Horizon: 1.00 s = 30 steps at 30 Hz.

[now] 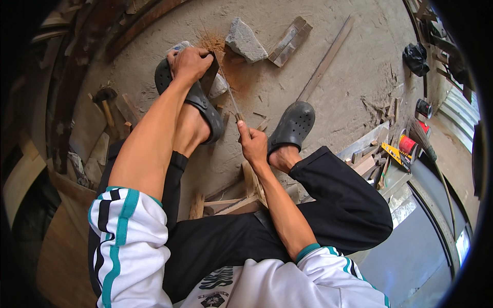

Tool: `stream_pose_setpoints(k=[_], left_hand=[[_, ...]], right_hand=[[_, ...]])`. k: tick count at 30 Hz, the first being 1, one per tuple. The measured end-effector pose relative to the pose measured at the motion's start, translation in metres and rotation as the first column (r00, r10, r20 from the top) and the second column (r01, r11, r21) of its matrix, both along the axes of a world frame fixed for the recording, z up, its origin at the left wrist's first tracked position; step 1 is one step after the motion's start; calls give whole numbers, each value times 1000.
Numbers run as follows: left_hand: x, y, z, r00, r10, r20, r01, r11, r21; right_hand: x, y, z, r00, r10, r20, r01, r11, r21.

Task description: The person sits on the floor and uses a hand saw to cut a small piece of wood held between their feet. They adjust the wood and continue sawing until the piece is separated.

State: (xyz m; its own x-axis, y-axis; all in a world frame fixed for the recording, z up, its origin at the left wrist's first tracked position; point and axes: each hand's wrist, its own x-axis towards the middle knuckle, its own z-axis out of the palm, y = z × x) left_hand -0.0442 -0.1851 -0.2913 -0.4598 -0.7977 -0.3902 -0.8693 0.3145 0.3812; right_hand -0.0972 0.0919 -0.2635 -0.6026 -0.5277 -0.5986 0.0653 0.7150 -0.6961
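My left hand (pixel 189 62) is clamped over a flat dark metal blade (pixel 209 77), pressing it on a grey stone (pixel 219 87) beside my left foot in a black clog (pixel 205 110). My right hand (pixel 252 145) grips the wooden handle of a thin metal file (pixel 230 95). The file's shaft runs up and to the left until it meets the blade. Reddish-brown dust (pixel 211 43) lies on the concrete just beyond the blade. My right foot in its black clog (pixel 291 126) is planted to the right of the file.
A loose grey rock (pixel 245 40), stacked wooden blocks (pixel 290 41) and a long wooden strip (pixel 326 59) lie ahead. A hammer (pixel 105 97) sits at left among boards. Wood offcuts, a red spool (pixel 408 145), a can (pixel 422 108) and a broom (pixel 426 143) crowd the right.
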Motion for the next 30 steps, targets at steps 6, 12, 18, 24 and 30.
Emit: stream_pose_setpoints(k=[6,12,18,24,30], left_hand=[[0,2,5,999,-32,21,31,999,41],[2,2,-9,997,-15,-78,13,1000,-18],[1,2,7,998,-52,40,50,997,50],[-2,1,6,997,-64,42,62,997,33],[5,4,-4,999,-26,-29,25,998,-60]], right_hand=[[-3,-18,-12,1000,-4,-2,4,1000,2],[-3,-11,-12,999,-3,-39,2,999,-44],[1,0,-5,999,31,17,-31,999,29],[-4,-29,-15,997,23,-72,-23,1000,5],[0,3,2,999,41,8,-41,998,50]])
